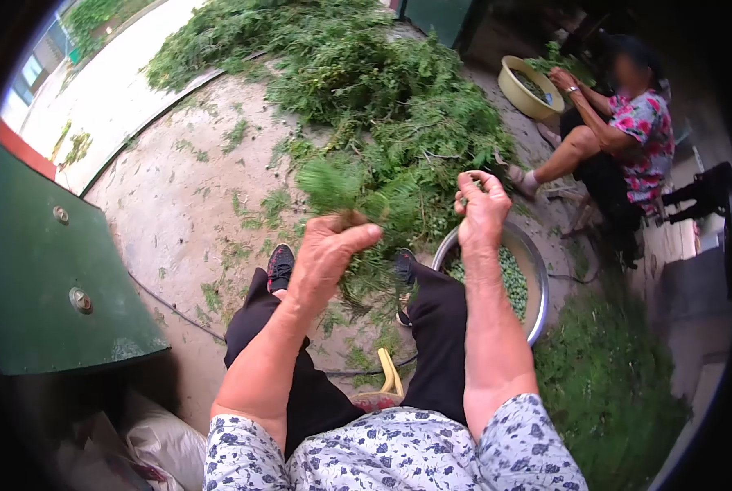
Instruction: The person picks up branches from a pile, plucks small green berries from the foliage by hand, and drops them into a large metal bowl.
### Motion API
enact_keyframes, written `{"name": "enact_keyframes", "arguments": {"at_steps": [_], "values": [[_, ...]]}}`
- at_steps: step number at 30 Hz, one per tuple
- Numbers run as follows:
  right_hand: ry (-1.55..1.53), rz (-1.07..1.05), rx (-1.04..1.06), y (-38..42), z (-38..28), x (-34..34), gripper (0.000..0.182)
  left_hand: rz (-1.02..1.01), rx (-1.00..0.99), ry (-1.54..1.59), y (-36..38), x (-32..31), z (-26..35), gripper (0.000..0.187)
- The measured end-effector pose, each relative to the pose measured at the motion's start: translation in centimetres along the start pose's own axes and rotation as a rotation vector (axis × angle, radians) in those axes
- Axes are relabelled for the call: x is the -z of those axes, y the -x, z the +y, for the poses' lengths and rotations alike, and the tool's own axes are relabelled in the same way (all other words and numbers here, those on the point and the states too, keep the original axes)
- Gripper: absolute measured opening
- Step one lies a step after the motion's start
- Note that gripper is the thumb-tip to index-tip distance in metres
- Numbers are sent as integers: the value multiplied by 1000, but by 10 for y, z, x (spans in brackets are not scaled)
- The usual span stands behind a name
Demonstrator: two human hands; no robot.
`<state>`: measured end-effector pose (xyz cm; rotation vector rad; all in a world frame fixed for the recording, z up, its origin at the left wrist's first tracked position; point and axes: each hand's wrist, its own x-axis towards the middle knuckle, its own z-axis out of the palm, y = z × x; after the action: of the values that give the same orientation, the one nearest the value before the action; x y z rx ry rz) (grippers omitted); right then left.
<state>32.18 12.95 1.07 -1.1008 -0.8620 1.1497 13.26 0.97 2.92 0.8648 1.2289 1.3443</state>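
Observation:
My left hand (331, 245) is closed around the stem of a leafy green sprig (333, 184), held up over my knees. My right hand (481, 211) is raised beside it with the fingers curled, pinching something small that I cannot make out, above a metal bowl (538, 286) partly filled with small green pods or seeds (513, 282). A large pile of green branches (382, 106) lies on the concrete ground in front of my feet.
Another person (620, 139) sits at the right, with a hand at a yellow basin (523, 90). A green metal panel (47, 278) stands at the left, and white bags (165, 442) lie below it. Stripped greenery (612, 393) is heaped at the lower right.

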Motion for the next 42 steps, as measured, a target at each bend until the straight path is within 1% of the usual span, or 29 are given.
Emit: {"name": "enact_keyframes", "arguments": {"at_steps": [2, 4, 5, 7, 8, 11, 13, 14, 15, 16, 17, 18, 20, 22, 24, 26, 27, 28, 30, 32, 33, 34, 35, 36, 37, 38, 39, 40, 42], "values": [[55, -71, -25, -9, -12, 38, 17, 101, -21, 125, 0, 4, 5, 14], [62, -43, -60, -5, -25, 71, 14, 234, -30, 224, -7, 10, -2, 10], [-14, -19, -155, -4, -27, 90, 13, 267, 27, 268, -6, 12, -2, 9], [-113, 33, -311, 2, -28, 131, 12, 276, 90, 290, 3, 12, -4, 15], [-115, 61, -305, 6, -25, 150, 12, 264, 78, 302, 8, 13, -8, 15], [-248, 222, -409, 10, -2, 207, 15, 348, 104, 382, 26, 16, -10, 13], [-351, 429, -442, 27, -11, 217, 16, 367, 106, 479, 33, 25, -15, 13], [-435, 437, -465, 23, 6, 238, 21, 382, 98, 510, 33, 34, -21, 13], [-460, 526, -489, 25, 7, 244, 27, 305, 104, 554, 36, 41, -23, 14], [-444, 527, -470, 30, 6, 251, 32, 235, 112, 594, 40, 45, -24, 14], [-385, 533, -428, 36, 5, 256, 47, 200, 106, 597, 42, 44, -25, 14], [-416, 524, -413, 38, 3, 262, 55, 214, 123, 597, 43, 42, -25, 16], [-380, 503, -383, 44, -6, 273, 61, 206, 133, 603, 41, 34, -27, 18], [-370, 571, -333, 47, -9, 283, 61, 298, 202, 582, 38, 25, -28, 21], [-338, 569, -264, 51, -4, 297, 53, 234, 144, 605, 27, 32, -48, 24], [-329, 612, -239, 52, -1, 309, 50, 386, 133, 542, 22, 22, -49, 18], [-241, 592, -214, 50, 0, 313, 44, 369, 161, 512, 23, 16, -40, 19], [-204, 685, -129, 56, -15, 301, 37, 351, 159, 517, 20, 14, -38, 19], [-62, 734, -179, 40, 17, 334, 34, 342, 158, 537, 16, 20, -40, 22], [-21, 771, -194, 36, 20, 343, 36, 313, 155, 526, 15, 19, -39, 24], [115, 810, -23, 28, 46, 356, 34, 332, 152, 519, 13, 15, -39, 24], [253, 843, 148, 26, 38, 349, 33, 351, 150, 513, 12, 12, -40, 24], [413, 856, 122, 32, 31, 345, 29, 308, 125, 515, 3, 22, -54, 23], [305, 811, -3, 34, 28, 339, 27, 297, 120, 518, 1, 18, -55, 23], [106, 677, 8, 45, 4, 314, 28, 285, 113, 494, -2, 12, -56, 23], [95, 601, 44, 56, -16, 287, 30, 272, 105, 470, -4, 7, -58, 23], [147, 485, 56, 57, -17, 269, 30, 266, 63, 432, -9, 9, -65, 24], [234, 323, -17, 69, -45, 242, 27, 258, 60, 432, -11, 1, -66, 24], [510, 121, 178, 82, -52, 201, 25, 222, 169, 505, -4, -24, -67, 24]]}}
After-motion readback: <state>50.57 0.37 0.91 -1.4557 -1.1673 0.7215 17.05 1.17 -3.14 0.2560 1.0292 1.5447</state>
